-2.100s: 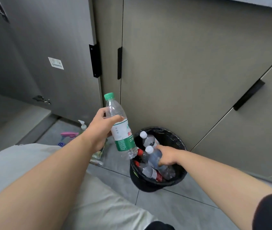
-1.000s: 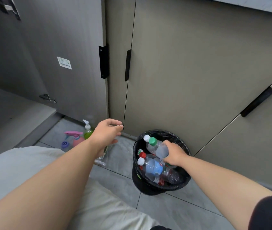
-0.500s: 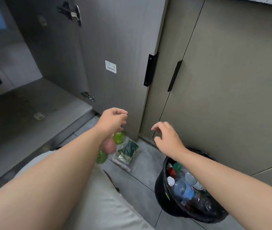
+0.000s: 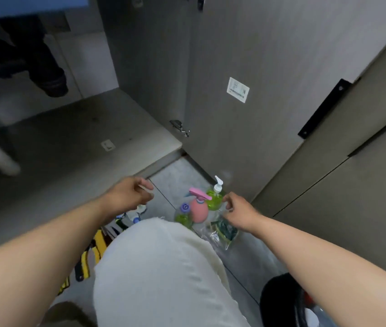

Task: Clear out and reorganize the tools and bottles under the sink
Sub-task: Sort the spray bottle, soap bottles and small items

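On the grey floor before the open cabinet stand a pink spray bottle [image 4: 198, 208], a green pump bottle [image 4: 214, 197] and a green bottle with a purple cap [image 4: 183, 214]. A clear bag with green contents [image 4: 222, 231] lies beside them. My right hand [image 4: 236, 208] hovers just right of the pump bottle, fingers loosely curled, holding nothing. My left hand [image 4: 132, 194] hangs over the floor near the cabinet's edge, also loosely curled and holding nothing. Small bottles [image 4: 130, 218] and yellow-and-black tools [image 4: 95, 251] lie below it, partly hidden by my knee.
My knee in pale trousers [image 4: 163, 274] fills the lower middle. The black bin [image 4: 279, 303] with bottles is at the bottom right under my right arm. The open cabinet door [image 4: 234, 95] stands behind the bottles; the cabinet floor [image 4: 69, 142] stretches left.
The green-capped bottle passed from my left hand to my right and went into the bin. My view swung left and both hands moved away from the bin toward the bottles on the floor.
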A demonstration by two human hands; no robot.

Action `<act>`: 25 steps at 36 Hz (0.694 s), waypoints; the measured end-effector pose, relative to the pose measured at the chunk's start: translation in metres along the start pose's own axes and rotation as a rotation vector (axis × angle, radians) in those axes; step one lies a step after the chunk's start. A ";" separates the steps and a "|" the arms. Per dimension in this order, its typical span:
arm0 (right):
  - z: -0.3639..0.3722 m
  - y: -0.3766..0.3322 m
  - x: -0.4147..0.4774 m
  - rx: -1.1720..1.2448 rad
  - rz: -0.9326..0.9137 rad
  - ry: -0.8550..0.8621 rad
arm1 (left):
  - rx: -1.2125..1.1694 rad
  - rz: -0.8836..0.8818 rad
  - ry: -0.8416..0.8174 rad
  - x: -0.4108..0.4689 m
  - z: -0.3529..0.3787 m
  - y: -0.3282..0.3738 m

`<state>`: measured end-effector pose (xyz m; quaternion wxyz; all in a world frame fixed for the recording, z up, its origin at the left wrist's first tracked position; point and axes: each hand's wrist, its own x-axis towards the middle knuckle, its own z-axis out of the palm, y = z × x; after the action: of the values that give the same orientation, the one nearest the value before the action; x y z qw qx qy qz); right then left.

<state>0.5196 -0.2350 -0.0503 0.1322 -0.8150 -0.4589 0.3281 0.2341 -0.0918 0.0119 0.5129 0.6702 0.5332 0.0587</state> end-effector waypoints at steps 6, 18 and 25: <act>0.018 -0.002 0.047 -0.033 -0.038 0.016 | 0.099 0.053 -0.134 0.043 0.054 -0.025; 0.060 -0.015 0.104 -0.152 -0.148 0.066 | 0.286 0.241 -0.085 0.095 0.141 -0.056; 0.050 -0.047 0.128 -0.115 -0.258 0.133 | 0.194 0.284 -0.007 0.103 0.141 -0.069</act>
<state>0.5020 -0.1066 -0.1166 0.1566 -0.7754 -0.5681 0.2269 0.3207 -0.1067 -0.1536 0.4342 0.7854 0.4345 0.0762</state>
